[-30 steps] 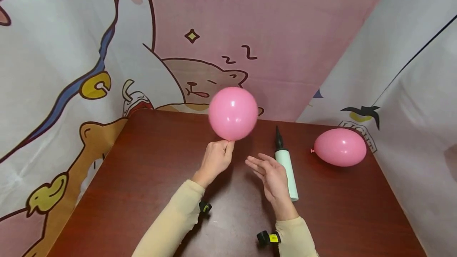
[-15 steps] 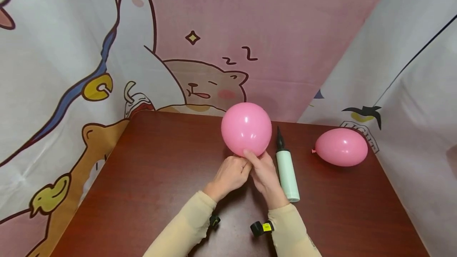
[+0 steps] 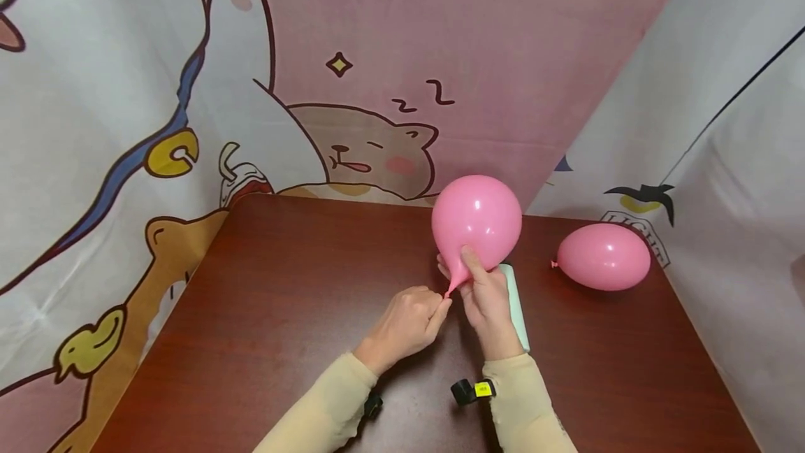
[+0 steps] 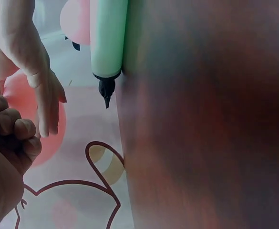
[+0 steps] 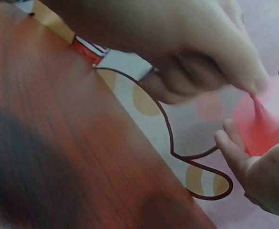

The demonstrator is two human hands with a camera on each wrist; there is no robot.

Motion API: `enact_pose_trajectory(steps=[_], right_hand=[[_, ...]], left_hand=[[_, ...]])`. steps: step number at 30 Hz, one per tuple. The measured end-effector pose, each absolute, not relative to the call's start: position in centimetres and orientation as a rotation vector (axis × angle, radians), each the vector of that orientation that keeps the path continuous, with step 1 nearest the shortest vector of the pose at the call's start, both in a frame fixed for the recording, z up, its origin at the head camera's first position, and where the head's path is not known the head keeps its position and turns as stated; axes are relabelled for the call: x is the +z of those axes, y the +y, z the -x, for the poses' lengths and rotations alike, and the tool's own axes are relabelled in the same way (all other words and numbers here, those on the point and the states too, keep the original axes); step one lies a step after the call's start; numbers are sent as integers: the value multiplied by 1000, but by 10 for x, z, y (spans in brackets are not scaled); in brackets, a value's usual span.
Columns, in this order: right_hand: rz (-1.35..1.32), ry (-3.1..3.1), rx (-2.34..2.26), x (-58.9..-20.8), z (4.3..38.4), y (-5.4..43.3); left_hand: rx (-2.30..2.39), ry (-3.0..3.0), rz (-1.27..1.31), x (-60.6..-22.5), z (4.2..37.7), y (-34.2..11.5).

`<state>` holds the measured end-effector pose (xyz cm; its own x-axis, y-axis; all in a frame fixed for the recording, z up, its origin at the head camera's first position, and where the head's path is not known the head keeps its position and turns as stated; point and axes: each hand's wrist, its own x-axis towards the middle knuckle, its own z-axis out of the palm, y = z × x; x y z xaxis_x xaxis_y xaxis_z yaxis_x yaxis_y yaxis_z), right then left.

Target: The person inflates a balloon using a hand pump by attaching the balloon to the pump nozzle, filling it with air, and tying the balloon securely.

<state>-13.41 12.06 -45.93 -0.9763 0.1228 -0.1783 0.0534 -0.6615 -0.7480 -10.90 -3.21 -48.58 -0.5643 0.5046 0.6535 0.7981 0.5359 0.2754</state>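
The left hand pinches the neck tip of the balloon, held above the table's middle; the right hand grasps its neck base. Better stretch slowly, keeping the pinch tight

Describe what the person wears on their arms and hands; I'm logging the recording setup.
Both arms wear long cream-beige sleeves. A small black device sits at each wrist; the right one bears a yellow label, the left is mostly hidden. The left hand and right hand are bare.
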Motion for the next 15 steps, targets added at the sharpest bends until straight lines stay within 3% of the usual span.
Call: enact_pose_trajectory(steps=[15], right_hand=[[366, -1241, 2814, -463, 130, 130]], left_hand=[[-747, -2219, 1092, -487, 102, -39]])
